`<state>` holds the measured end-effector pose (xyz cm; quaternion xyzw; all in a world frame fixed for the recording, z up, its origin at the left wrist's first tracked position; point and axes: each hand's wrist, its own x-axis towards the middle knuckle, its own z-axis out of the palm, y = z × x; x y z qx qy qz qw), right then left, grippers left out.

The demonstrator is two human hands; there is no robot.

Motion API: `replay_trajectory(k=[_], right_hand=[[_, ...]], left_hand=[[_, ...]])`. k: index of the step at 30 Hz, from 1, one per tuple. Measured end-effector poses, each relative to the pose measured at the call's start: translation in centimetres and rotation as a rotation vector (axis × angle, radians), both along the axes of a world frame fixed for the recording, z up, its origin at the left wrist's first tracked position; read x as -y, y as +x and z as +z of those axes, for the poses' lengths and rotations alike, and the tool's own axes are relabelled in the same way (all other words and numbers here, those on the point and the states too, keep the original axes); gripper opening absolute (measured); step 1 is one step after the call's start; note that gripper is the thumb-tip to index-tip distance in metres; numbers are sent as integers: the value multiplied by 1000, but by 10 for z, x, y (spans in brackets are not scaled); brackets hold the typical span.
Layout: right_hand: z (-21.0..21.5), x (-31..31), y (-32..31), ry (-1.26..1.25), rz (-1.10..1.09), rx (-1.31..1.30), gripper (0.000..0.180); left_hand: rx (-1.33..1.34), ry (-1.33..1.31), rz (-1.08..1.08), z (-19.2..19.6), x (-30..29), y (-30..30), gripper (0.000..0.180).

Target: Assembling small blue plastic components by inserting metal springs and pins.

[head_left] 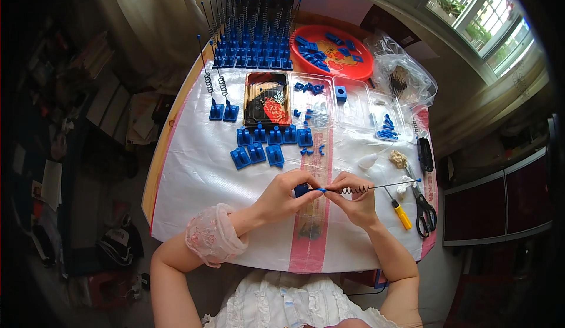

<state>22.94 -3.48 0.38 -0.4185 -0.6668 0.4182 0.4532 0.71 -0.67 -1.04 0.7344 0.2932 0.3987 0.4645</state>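
Near the front of the table my left hand (279, 192) pinches a small blue plastic base (300, 190), its fingers closed around it. My right hand (354, 205) is closed on the near end of a dark coiled spring wire (376, 186), which points right and ends in a blue tip. Both sets of fingertips meet at a narrow blue piece between base and wire; how the parts join is hidden. Beyond my hands stand several loose blue bases (275, 135). Two finished-looking pieces with upright spring wires (216, 111) are at the left.
Many spring-wire pieces (253, 54) stand in rows at the back. A red round tray (360, 69) holds blue parts. Nearer are a black tray (250, 119) and clear trays (352, 116) with small parts. Black scissors (425, 213) and a yellow-handled screwdriver (402, 216) lie right.
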Motion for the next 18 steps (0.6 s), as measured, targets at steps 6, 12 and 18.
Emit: replay_trajectory(k=[6,12,18], right_hand=[[12,0,1,85,42,133,15],[13,0,1,138,42,182,16],[12,1,0,104,19,160,16]], left_hand=[[31,-100,-83,-1,0,-1,16],[21,-151,-123,-3,0,-2,16],[79,-214,-157,-5,0,-1,18]])
